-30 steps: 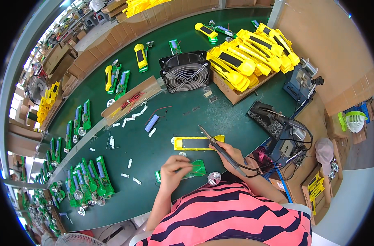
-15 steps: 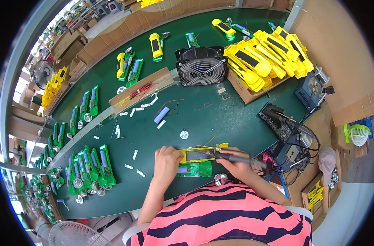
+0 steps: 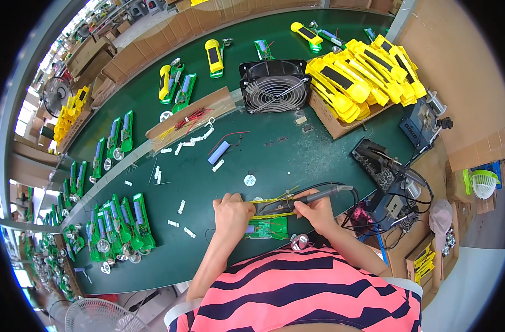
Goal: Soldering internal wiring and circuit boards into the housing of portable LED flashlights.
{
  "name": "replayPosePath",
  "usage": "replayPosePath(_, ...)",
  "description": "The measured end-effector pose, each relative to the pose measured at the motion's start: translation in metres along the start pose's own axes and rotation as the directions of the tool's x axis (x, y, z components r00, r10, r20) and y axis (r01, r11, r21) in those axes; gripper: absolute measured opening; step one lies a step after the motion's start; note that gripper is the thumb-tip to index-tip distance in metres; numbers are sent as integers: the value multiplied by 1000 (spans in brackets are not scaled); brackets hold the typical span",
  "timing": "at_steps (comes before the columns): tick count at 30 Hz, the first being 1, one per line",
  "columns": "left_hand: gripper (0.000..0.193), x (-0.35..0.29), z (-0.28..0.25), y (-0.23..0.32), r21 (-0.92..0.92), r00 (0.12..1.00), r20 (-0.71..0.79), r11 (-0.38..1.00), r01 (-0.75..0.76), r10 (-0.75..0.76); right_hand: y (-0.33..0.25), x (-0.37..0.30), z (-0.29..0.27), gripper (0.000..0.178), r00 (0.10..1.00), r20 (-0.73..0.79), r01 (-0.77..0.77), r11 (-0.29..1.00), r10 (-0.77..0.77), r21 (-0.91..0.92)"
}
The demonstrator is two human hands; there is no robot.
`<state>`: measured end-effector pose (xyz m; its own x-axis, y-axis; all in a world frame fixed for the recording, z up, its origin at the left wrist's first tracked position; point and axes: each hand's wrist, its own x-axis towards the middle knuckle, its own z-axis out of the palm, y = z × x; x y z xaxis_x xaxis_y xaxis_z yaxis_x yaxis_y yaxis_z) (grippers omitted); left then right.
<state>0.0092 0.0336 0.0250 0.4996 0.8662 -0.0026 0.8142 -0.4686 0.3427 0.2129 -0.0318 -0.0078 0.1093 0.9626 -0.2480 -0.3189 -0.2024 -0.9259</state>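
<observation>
My left hand point(image 3: 233, 216) is closed on the left end of a yellow flashlight casing point(image 3: 275, 215) at the near edge of the bench. A soldering iron point(image 3: 321, 193) lies in the closed fingers of my right hand point(image 3: 319, 211), its tip end over the casing, pointing left. Whether the tip touches anything I cannot tell. Just below the casing rests a green flashlight half point(image 3: 275, 229) with a circuit board and part of a battery showing. A round lamp reflector point(image 3: 299, 242) sits at its right end, close to my shirt.
A black fan point(image 3: 275, 91) stands at the back, beside a box of yellow casings point(image 3: 352, 83). Soldering stations point(image 3: 393, 207) with looping cables are on the right. Green flashlight halves point(image 3: 119, 224) lie left; a loose battery point(image 3: 218, 152) and small white strips point(image 3: 181, 207) dot the bench.
The soldering iron's handle has swung up, from sloping down to the right to rising slightly. Its cable now loops above my right hand. The yellow casing has tilted in my left hand.
</observation>
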Motion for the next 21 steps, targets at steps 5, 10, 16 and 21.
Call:
replayPosePath(5, 5, -2, 3, -2, 27, 1000, -22, 1000, -1, 2, -3, 0, 7, 14, 1000, -10, -20, 999, 19, -42)
replayPosePath(10, 5, -1, 2, -1, 46, 1000, 14, 999, -5, 4, 0, -1, 7, 14, 1000, -25, -18, 997, 16, -71)
replayPosePath(16, 4, 0, 2, -1, 51, 1000, 4, 999, -14, 14, 0, -1, 7, 14, 1000, -18, 9, 998, -10, -66)
replayPosePath(21, 5, 2, 1, -1, 63, 1000, 24, 998, -9, 7, -1, -4, 1, 14, 997, -35, 72, 997, -72, 13)
